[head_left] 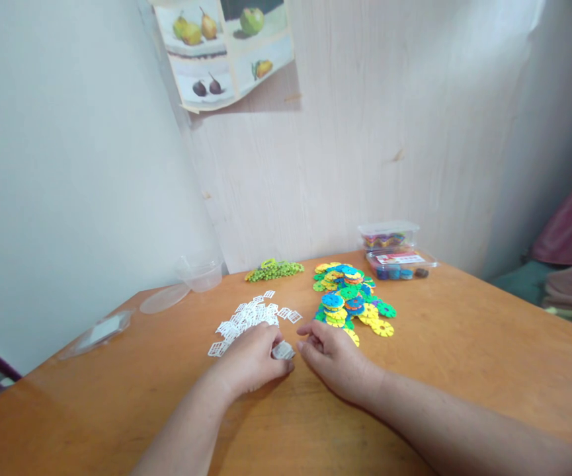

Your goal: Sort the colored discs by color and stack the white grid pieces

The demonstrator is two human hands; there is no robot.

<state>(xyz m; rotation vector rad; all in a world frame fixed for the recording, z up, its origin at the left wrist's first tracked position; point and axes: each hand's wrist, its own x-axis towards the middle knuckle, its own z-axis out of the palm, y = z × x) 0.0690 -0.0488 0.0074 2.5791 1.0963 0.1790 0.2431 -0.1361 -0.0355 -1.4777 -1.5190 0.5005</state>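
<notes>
My left hand (pixel 253 357) is closed around a small stack of whitish pieces (pixel 283 350), gripped between thumb and fingers just above the table. Beyond it lies a loose pile of white window-lattice pieces (pixel 250 316), with a few strays at its edges. My right hand (pixel 335 357) rests close by on the right, its fingers curved and the thumb apart from the index finger, with nothing visible between them. Behind that hand is a heap of notched plastic discs (pixel 350 294) in blue, green, yellow and orange, some of them stacked.
Green beaded pieces (pixel 274 270) lie at the back. On the left are a clear tub (pixel 201 274), its lid (pixel 164 299) and a plastic packet (pixel 100 332). Clear boxes (pixel 397 261) of colourful pieces stand at the back right, against the wall (pixel 355 165).
</notes>
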